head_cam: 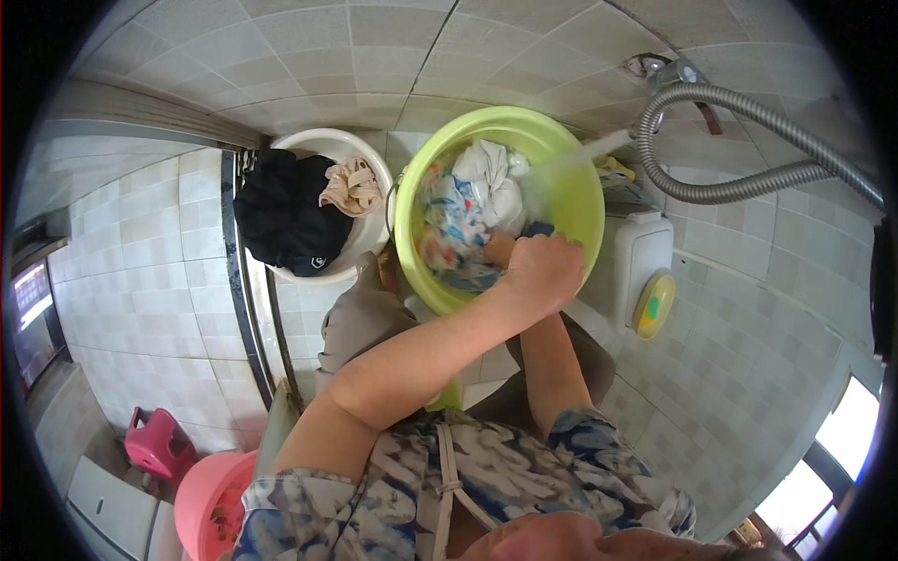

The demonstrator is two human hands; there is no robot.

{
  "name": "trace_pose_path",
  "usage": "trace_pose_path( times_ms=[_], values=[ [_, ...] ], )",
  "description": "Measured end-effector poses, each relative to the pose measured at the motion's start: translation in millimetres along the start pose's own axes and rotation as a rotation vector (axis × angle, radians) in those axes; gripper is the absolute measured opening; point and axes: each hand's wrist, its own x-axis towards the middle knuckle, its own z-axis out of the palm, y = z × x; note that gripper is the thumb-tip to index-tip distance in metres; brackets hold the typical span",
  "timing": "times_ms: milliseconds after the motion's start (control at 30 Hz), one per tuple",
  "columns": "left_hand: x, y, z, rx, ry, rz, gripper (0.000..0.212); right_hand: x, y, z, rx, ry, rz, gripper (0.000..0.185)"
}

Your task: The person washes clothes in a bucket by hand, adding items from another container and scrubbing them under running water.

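A lime-green plastic bucket [408, 231] holds water with wet laundry: a white cloth [491, 179], a multicoloured patterned cloth [449, 217] and a small piece of dark blue cloth [539, 229]. My forearms cross. My left hand [546, 270] is over the bucket's near right part, fingers curled beside the dark blue cloth; whether it grips anything is hidden. Beneath it, my right hand [499, 249] reaches in against the patterned cloth, its fingers mostly out of sight. Water streams into the bucket from a tap [670, 73] on the wall.
Left of the bucket, a white basin [379, 242] holds black clothing [295, 210] and a beige cloth [351, 186]. A coiled metal shower hose [744, 102] hangs at right, above a yellow soap dish [654, 305]. A pink basin [193, 501] and pink stool [158, 445] stand lower left.
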Motion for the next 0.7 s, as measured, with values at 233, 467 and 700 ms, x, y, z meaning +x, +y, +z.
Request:
trace_pose_path(
  times_ms=[233, 467, 700],
  values=[
    [-2, -8, 7, 0.163, 0.400, 0.182, 0.026, -14, -91, -38, 0.128, 0.356, -0.510, 0.072],
    [-3, -7, -19, 0.022, 0.085, -0.047, 0.026, 83, -65, 12, -0.954, 0.515, -0.119, 0.071],
    [-4, 7, -16, 0.009, -0.011, -0.038, 0.022, 131, 29, 18, -0.792, 0.305, 0.048, 0.069]
  ],
)
